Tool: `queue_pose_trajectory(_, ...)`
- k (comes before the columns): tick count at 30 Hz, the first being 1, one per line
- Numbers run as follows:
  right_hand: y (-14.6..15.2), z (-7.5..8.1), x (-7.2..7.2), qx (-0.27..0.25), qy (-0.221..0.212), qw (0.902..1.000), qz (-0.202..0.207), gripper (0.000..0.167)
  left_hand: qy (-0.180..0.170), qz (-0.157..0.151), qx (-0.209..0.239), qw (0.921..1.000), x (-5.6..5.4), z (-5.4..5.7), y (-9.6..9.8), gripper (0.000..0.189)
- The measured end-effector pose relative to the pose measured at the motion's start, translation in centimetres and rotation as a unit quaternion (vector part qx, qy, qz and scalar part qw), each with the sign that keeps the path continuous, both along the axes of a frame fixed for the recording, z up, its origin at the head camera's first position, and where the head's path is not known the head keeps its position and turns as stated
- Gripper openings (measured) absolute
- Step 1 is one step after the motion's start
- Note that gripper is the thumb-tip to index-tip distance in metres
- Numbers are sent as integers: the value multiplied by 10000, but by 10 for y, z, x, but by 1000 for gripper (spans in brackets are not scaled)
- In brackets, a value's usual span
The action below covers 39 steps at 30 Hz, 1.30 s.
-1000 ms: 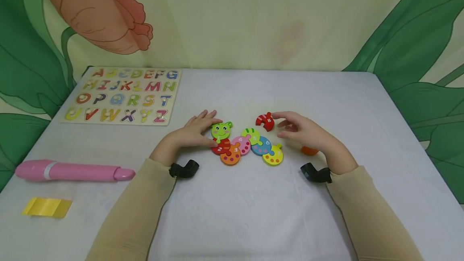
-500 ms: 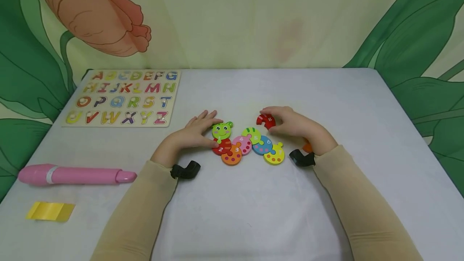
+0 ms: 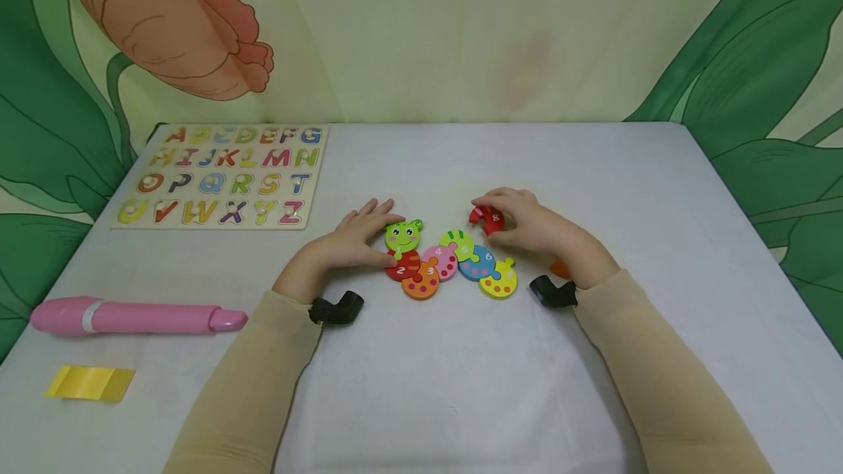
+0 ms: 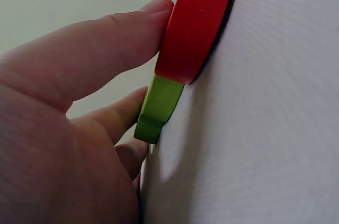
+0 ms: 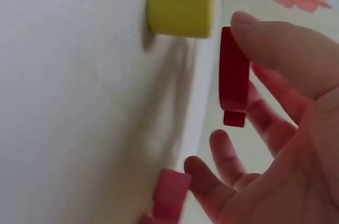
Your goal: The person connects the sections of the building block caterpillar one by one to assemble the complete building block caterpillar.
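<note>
A caterpillar number puzzle [image 3: 439, 263] lies on the table in linked coloured pieces, from a green smiling head [image 3: 402, 237] to a yellow piece [image 3: 498, 280]. My left hand [image 3: 352, 238] rests at its left end, fingers stretched beside the head. Its thumb touches the edge of the red piece marked 2 [image 4: 196, 23]. My right hand [image 3: 530, 222] pinches a separate red puzzle piece [image 3: 490, 219] between thumb and fingers, behind the chain. In the right wrist view this piece stands clear of the white cloth, its other fingers loosely bent.
An orange piece [image 3: 560, 269] is partly hidden by my right wrist. A pinkish-red block [image 5: 172, 195] shows low in the right wrist view. To the left lie an alphabet board [image 3: 220, 175], a pink pen-shaped object [image 3: 151, 317] and a folded yellow strip [image 3: 91, 383].
My right hand has moved left onto the loose red piece and now pinches it. That piece has tilted and shifted slightly right. My left hand has stayed in place.
</note>
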State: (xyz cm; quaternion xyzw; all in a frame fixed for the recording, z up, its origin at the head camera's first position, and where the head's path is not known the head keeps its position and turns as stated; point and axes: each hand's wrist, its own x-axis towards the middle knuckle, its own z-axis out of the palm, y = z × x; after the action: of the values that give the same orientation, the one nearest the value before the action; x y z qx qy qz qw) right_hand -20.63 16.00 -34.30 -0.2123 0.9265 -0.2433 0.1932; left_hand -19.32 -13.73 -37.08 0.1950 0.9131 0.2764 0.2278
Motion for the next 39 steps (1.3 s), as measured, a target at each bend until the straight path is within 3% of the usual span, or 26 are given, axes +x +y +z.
queue_pose_trajectory(8,19,9,24,-666,-281,9971,-242,59,-21,28,-4,10000,0,1,1,71)
queue_pose_trajectory(19,39,-3,41,-1277,-419,9909,11,53,58,-99,75,9999,-1,-2,-3,71)
queue_pose_trajectory(30,39,-12,44,-1093,-302,9929,359,51,63,-114,56,9999,-1,-1,-2,71)
queue_pose_trajectory(39,40,-12,45,-891,-217,9951,359,49,57,-74,23,10000,-1,-2,-1,71)
